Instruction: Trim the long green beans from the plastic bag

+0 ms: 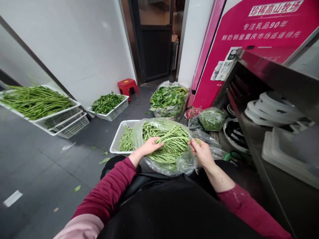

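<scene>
Floor [45, 176] leaves passage left; bean bag [138, 133] ahead, metal shelf [281, 69] right

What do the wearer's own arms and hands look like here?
The left hand and right hand are ungloved. The left sleeve is dark maroon with fine ribbing, and a pale pink layer covers its upper part. The right sleeve is maroon too, with whitish smudges near its cuff.

Left grip [150, 146], right grip [202, 153], apparently on green beans [174, 139] over plastic bag [138, 134].

Green beans [171, 143], white lattice basket [115, 141], red stool [127, 85], magenta-and-white panel [239, 44], maroon sleeves [108, 187]
</scene>
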The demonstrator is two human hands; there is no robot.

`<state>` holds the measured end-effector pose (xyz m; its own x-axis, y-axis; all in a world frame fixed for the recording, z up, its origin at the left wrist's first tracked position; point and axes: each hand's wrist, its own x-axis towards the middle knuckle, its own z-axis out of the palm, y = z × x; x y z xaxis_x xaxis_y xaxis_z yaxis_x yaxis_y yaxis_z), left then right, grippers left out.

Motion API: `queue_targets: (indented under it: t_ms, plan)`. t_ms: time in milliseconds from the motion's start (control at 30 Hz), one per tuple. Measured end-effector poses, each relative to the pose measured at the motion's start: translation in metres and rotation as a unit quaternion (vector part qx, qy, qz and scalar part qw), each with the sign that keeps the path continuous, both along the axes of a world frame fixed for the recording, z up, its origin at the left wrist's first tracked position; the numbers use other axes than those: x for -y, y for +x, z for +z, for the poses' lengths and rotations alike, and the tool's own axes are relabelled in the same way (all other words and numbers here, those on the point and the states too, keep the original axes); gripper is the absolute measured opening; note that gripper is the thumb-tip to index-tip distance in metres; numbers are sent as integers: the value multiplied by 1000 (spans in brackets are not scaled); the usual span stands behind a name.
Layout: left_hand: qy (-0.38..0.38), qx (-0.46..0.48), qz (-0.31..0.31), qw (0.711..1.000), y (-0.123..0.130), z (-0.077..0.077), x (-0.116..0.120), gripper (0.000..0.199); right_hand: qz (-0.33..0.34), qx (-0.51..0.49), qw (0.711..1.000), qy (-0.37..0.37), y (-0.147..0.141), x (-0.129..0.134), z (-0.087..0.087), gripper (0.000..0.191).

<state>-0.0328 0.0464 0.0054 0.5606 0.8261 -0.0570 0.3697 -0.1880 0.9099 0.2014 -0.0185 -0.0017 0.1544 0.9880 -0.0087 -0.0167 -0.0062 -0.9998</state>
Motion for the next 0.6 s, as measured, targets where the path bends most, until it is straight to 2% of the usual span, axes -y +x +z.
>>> queue_targets:
  t_ms: [100, 233, 333, 400, 467, 533, 600]
  plan:
    - [-7, 9, -22, 1000, 0, 5, 2, 31, 3, -35, 999, 2, 2, 3, 6, 26]
    - [-33, 40, -35, 998, 0, 14, 2, 31, 99, -155, 983, -6, 4, 14, 17, 33]
    - [-18, 50, -37, 998, 1, 18, 1, 29, 125, -169, 978, -2, 6, 22, 21, 35]
    - [19, 34, -8, 999, 0, 19, 1, 27, 84, -110, 990, 8, 8, 23, 20, 33]
    - [67, 13, 33, 997, 0, 19, 2, 26, 5, 23, 999, 36, 11, 20, 18, 29]
    - [119, -10, 63, 991, -1, 21, 3, 24, -60, 199, 975, 75, 15, 17, 15, 28]
    - [175, -38, 86, 980, 0, 24, 4, 22, -73, 339, 931, 110, 16, 15, 11, 29]
